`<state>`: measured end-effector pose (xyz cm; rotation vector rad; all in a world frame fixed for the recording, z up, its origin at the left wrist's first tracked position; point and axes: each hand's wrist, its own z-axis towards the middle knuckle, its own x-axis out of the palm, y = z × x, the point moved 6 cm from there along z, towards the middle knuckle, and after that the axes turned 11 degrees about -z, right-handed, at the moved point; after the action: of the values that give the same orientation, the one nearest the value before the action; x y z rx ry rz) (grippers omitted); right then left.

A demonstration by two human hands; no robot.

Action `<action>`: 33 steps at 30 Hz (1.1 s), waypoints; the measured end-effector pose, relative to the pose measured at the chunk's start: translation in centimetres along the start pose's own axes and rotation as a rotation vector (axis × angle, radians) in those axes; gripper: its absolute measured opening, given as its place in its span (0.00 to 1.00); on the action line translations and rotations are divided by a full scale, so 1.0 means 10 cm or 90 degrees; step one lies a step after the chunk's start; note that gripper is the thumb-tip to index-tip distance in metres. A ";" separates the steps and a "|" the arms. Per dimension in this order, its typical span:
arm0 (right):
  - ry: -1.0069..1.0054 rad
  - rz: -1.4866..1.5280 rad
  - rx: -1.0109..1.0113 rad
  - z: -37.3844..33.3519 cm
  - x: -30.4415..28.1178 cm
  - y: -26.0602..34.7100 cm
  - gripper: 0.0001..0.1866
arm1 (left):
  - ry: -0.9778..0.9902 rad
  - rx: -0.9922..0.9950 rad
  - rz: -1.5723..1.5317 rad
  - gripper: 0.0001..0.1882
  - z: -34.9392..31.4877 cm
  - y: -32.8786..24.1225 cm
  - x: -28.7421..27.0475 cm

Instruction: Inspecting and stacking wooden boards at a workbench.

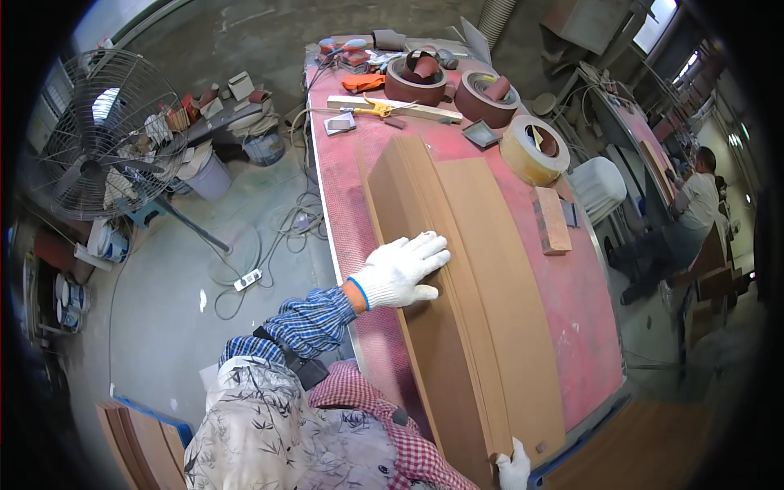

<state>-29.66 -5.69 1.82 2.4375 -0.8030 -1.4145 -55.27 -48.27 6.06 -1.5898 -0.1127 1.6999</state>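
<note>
Resting across the stepped ridge of a long brown wooden workpiece [472, 314], the left hand [402, 271] wears a white knit glove. Its fingers are extended and close together, the thumb stands apart, and the grip is wide, with nothing enclosed. The right hand [513, 468], also gloved in white, is located at the near end of the workpiece and is cut by the lower edge of the view. Whether its fingers close on that end cannot be told.

The workpiece lies lengthwise on a pink-topped table [590, 351], its far end pointing away from the person. A broad flat brown panel [518, 314] adjoins the ridge on the right; whether both form one piece cannot be told. To the right of the panel's far half lies a reddish-brown block [552, 222].

Beyond the workpiece, the table carries a dark red abrasive roll [411, 93], a second abrasive roll [480, 110], a tan roll [520, 161] and a yellow air gun [377, 108]. A caged fan [90, 167] stands on the floor at left. A co-worker [694, 208] sits at far right.
</note>
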 end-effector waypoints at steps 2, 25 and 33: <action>-0.005 0.017 -0.043 -0.02 -0.02 0.05 0.34 | 0.010 -0.005 0.000 0.36 -0.02 -0.01 -0.02; -0.188 -0.236 -0.027 -0.10 -0.13 0.36 0.51 | -0.143 -0.674 -0.725 0.22 -0.98 0.19 0.32; -0.234 -0.282 -0.021 0.00 -0.16 0.24 0.50 | -0.095 -0.743 -0.807 0.17 -1.20 0.11 0.62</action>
<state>-31.10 -6.79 4.06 2.4620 -0.2971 -2.0562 -44.69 -50.66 -2.09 -1.4318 -1.9821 0.6178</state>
